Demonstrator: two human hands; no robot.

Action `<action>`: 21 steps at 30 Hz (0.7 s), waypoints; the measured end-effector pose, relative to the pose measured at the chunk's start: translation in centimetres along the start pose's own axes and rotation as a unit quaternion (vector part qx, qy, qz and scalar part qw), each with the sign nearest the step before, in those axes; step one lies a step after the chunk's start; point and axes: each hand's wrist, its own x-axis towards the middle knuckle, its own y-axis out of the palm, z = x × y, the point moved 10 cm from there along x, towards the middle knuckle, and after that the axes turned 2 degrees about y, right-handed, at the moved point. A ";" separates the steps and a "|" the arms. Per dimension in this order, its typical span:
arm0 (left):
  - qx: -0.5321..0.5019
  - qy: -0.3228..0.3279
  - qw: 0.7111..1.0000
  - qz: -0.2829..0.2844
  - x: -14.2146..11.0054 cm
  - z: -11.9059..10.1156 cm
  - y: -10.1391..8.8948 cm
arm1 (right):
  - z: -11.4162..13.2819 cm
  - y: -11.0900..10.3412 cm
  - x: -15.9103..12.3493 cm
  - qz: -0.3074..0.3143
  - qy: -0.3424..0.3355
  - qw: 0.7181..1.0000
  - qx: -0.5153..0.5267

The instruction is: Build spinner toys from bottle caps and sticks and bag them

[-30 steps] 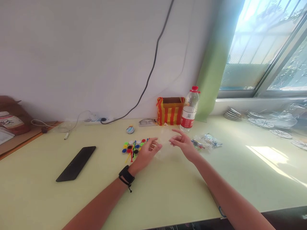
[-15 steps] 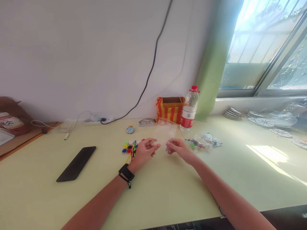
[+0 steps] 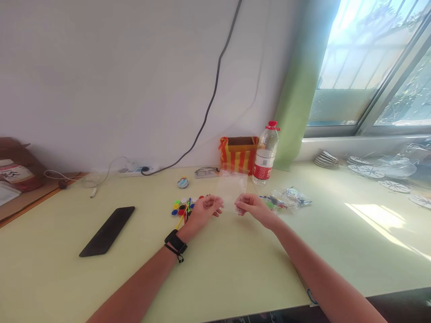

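A clear plastic bag (image 3: 231, 186) is held upright over the table, nearly see-through against the striped bag behind it. My left hand (image 3: 204, 211) pinches its left edge between thumb and fingers. On the opposite edge, my right hand (image 3: 251, 207) is closed in a pinch as well. Small colourful round plastic pieces (image 3: 175, 207) and thin sticks lie beside my left hand, partly hidden by it. To the right of my right hand are filled clear packets (image 3: 292, 198) with small coloured parts inside.
A red and yellow striped bag (image 3: 237, 154) and a large water bottle (image 3: 265, 157) stand by the wall. A black phone-like slab (image 3: 107, 231) lies left. Glasses (image 3: 207, 172) and a small round tin (image 3: 182, 182) sit at the back. White discs (image 3: 367, 172) lie far right.
My right hand has come down and closed on the bag's right edge. My left hand has closed on the left edge, and the bag now stands spread between them.
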 end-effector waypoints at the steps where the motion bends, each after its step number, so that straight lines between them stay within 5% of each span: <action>1: 0.007 -0.001 1.000 0.013 -0.1 0.0 0.3 | 0.0 -0.1 0.0 -0.004 0.000 1.000 -0.001; 5: 0.033 -0.009 0.996 0.079 -0.4 0.0 1.4 | -0.1 -2.5 0.0 -0.091 -0.002 0.995 0.036; 8: 0.040 -0.004 0.997 0.067 -0.4 -0.2 1.1 | 0.0 -4.8 0.0 -0.135 -0.011 0.988 0.079; 17: 0.009 0.054 0.981 -0.185 0.4 -1.4 -5.7 | -3.0 -8.9 -0.5 -0.275 0.017 0.947 0.162; 21: 0.029 0.089 0.965 -0.244 0.2 -2.0 -7.5 | -3.2 -8.7 -0.7 -0.286 0.025 0.955 0.072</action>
